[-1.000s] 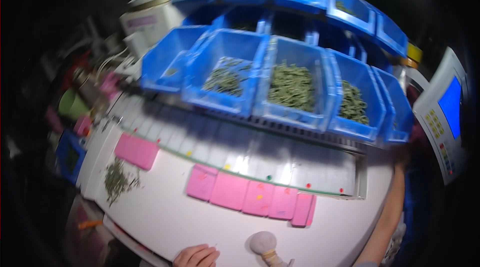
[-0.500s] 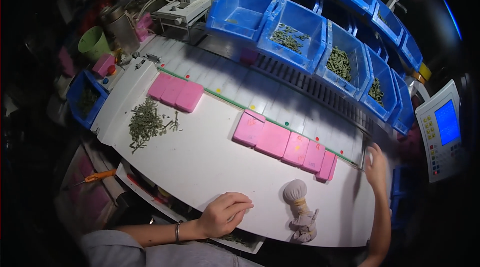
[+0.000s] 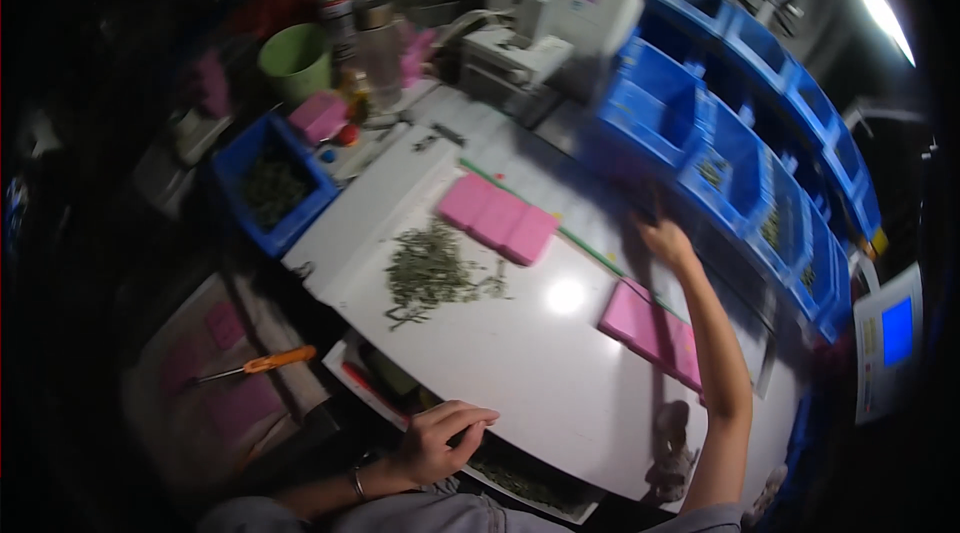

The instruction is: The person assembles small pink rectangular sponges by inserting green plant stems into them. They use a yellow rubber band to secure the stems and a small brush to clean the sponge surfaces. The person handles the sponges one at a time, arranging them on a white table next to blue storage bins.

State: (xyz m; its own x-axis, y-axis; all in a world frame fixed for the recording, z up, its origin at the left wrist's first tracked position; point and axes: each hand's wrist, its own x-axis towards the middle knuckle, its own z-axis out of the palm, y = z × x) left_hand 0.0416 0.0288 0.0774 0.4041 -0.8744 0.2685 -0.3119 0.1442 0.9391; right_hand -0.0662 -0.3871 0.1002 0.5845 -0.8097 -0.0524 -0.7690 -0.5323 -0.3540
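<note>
My left hand (image 3: 445, 443) rests at the near edge of the white tabletop (image 3: 540, 383). Its fingers are loosely curled together, and whatever they may hold is hidden. My right hand (image 3: 663, 239) is stretched over the pale strip (image 3: 500, 143) at the table's far side, close to the blue bins (image 3: 655, 108). Motion blurs its fingers. Between the hands and the left end lies a pile of small green twig-like pieces (image 3: 430, 273). Pink blocks (image 3: 497, 218) stand in a row behind it. More pink blocks (image 3: 640, 318) are partly covered by my right forearm. Beside that arm lies a greyish tied cloth bundle (image 3: 672, 448) in shadow.
A blue bin (image 3: 270, 183) with green pieces and a green cup (image 3: 297, 63) stand at the left. An orange-handled tool (image 3: 280, 360) lies low on the left. A white box-like device (image 3: 515, 58) is at the back, a panel with a blue screen (image 3: 897, 333) at the right.
My right hand has swung from the table's right end up and left toward the blue bins. The view has turned toward the left. My left hand stays at the near edge.
</note>
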